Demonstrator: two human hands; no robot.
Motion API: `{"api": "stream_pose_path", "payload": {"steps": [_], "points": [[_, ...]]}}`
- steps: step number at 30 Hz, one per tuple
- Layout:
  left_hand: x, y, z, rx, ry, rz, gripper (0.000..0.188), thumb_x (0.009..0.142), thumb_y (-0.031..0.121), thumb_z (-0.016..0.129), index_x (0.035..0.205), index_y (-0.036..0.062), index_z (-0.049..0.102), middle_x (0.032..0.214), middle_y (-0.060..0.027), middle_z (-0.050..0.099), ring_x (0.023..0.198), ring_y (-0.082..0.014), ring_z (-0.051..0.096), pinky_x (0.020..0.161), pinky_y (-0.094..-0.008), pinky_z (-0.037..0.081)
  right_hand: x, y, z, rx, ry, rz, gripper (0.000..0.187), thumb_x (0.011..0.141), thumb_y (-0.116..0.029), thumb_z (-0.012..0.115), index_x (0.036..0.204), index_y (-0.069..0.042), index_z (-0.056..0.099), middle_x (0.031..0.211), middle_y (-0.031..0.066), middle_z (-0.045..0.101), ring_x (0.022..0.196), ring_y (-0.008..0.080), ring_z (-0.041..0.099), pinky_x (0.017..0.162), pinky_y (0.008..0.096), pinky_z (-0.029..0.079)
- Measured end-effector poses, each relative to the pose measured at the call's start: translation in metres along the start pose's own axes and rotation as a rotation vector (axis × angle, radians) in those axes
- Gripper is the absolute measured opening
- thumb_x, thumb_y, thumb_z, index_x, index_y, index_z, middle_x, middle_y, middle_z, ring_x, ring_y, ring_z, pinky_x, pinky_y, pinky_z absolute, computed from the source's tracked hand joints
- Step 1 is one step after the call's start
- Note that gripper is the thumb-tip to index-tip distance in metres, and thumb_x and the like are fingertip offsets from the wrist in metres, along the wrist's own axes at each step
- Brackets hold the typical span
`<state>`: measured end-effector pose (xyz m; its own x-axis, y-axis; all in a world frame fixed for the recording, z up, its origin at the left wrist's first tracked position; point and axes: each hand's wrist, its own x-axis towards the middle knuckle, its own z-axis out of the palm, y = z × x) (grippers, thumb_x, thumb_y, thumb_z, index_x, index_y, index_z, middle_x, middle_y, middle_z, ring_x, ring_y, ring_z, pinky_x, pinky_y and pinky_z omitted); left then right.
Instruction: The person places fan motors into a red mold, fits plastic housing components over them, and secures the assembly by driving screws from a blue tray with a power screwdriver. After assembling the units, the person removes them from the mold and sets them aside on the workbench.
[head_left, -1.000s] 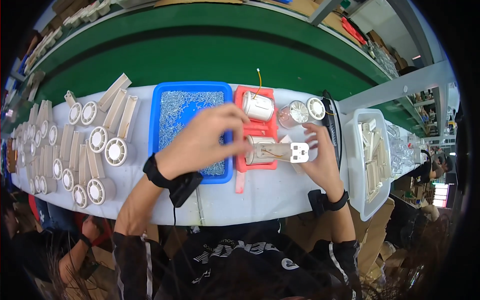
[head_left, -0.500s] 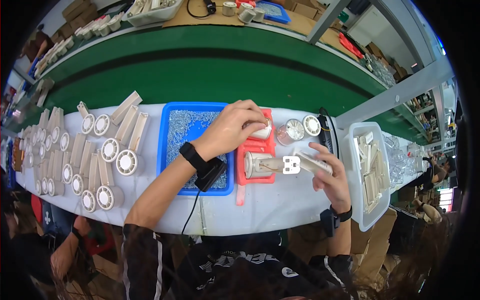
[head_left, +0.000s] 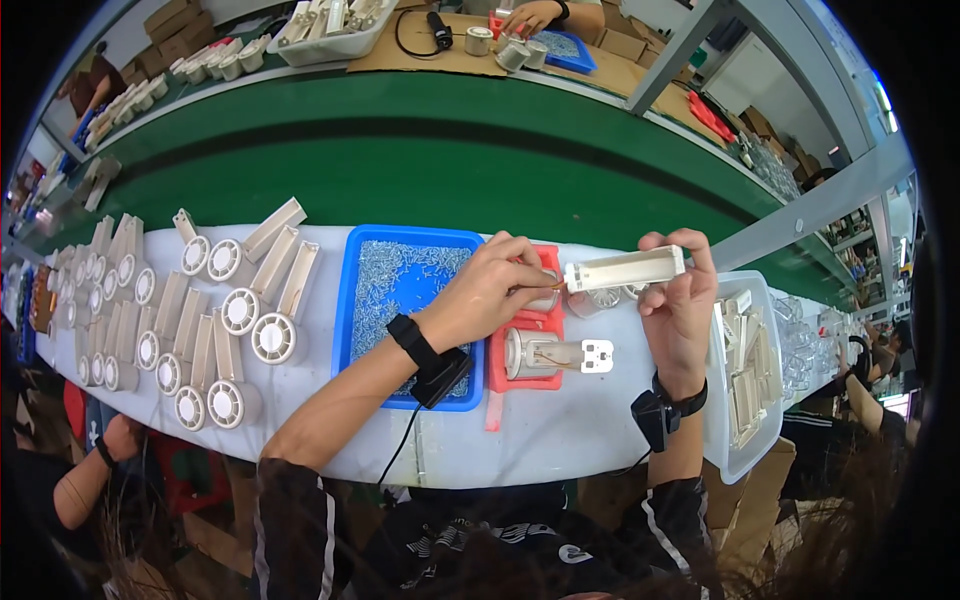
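Observation:
My right hand holds a cream plastic handle shell, a long open channel, by its right end. At the shell's left end my left hand pinches thin orange-brown wires, with fingertips close above the red fixture. A cylinder in the fixture's far slot is mostly hidden by this hand. In the near slot lies a cream cylinder with a clear part and a white end bracket pointing right. Partly behind the shell stands a clear cup with a white finned wheel.
Left of the fixture sits a blue tray of small screws. Several cream cylinder-and-handle assemblies fill the table's left. A white bin of handle shells stands right, beside clear plastic parts. Another person's hand works across the green belt.
My right hand has raised the shell and brought it left, level, over the fixture's far side. My left hand has shifted from the far cylinder to the wires. A co-worker's hand appears opposite.

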<state>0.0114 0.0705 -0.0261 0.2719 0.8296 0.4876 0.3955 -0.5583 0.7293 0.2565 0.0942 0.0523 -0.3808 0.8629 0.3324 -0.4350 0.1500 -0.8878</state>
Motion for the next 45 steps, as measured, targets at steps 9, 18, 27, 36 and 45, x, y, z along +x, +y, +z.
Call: {"api": "stream_pose_path", "payload": {"steps": [9, 18, 27, 36, 45], "points": [[0.0, -0.001, 0.002, 0.014, 0.035, 0.051, 0.016, 0.087, 0.008, 0.078, 0.102, 0.0057, 0.082, 0.095, -0.0069, 0.064, 0.089, -0.025, 0.057, 0.077, -0.0368, 0.05, 0.007, 0.009, -0.005, -0.079, 0.02, 0.042, 0.043, 0.097, -0.02, 0.076, 0.128, 0.0, 0.054, 0.124, 0.0242, 0.068, 0.073, 0.0135, 0.071, 0.064, 0.0227, 0.059], [0.0, -0.004, -0.01, -0.145, 0.05, -0.082, 0.021, 0.081, 0.013, 0.085, 0.09, 0.0009, 0.07, 0.101, -0.0089, 0.065, 0.098, -0.0274, 0.062, 0.082, -0.0384, 0.051, 0.009, 0.039, 0.023, -0.358, 0.067, 0.028, 0.047, 0.095, -0.006, 0.074, 0.135, 0.001, 0.051, 0.13, 0.0207, 0.067, 0.082, 0.0119, 0.072, 0.063, 0.0207, 0.057], [-0.002, -0.008, -0.034, 0.092, -0.279, -0.128, 0.04, 0.077, 0.026, 0.088, 0.067, 0.0053, 0.055, 0.119, -0.0122, 0.068, 0.118, -0.0285, 0.06, 0.102, -0.0424, 0.042, 0.003, 0.074, 0.001, -0.833, -0.152, -0.004, 0.05, 0.085, -0.003, 0.082, 0.129, 0.004, 0.058, 0.119, 0.0153, 0.071, 0.085, 0.0173, 0.074, 0.067, 0.0266, 0.06], [-0.003, -0.007, -0.033, 0.143, -0.291, -0.116, 0.041, 0.079, 0.028, 0.087, 0.063, 0.005, 0.057, 0.127, -0.0112, 0.067, 0.128, -0.0269, 0.055, 0.102, -0.042, 0.041, 0.002, 0.069, 0.014, -0.981, -0.159, -0.1, 0.039, 0.085, -0.008, 0.084, 0.116, 0.004, 0.064, 0.101, 0.0108, 0.067, 0.084, 0.0174, 0.07, 0.062, 0.0287, 0.056], [-0.005, -0.007, -0.032, 0.129, -0.272, -0.114, 0.039, 0.078, 0.027, 0.087, 0.064, 0.0039, 0.059, 0.125, -0.0117, 0.067, 0.127, -0.0285, 0.055, 0.107, -0.0434, 0.041, 0.002, 0.072, 0.018, -1.065, -0.202, -0.161, 0.039, 0.084, -0.009, 0.085, 0.114, 0.004, 0.063, 0.091, 0.0111, 0.062, 0.07, 0.0165, 0.061, 0.057, 0.0284, 0.049]]}}
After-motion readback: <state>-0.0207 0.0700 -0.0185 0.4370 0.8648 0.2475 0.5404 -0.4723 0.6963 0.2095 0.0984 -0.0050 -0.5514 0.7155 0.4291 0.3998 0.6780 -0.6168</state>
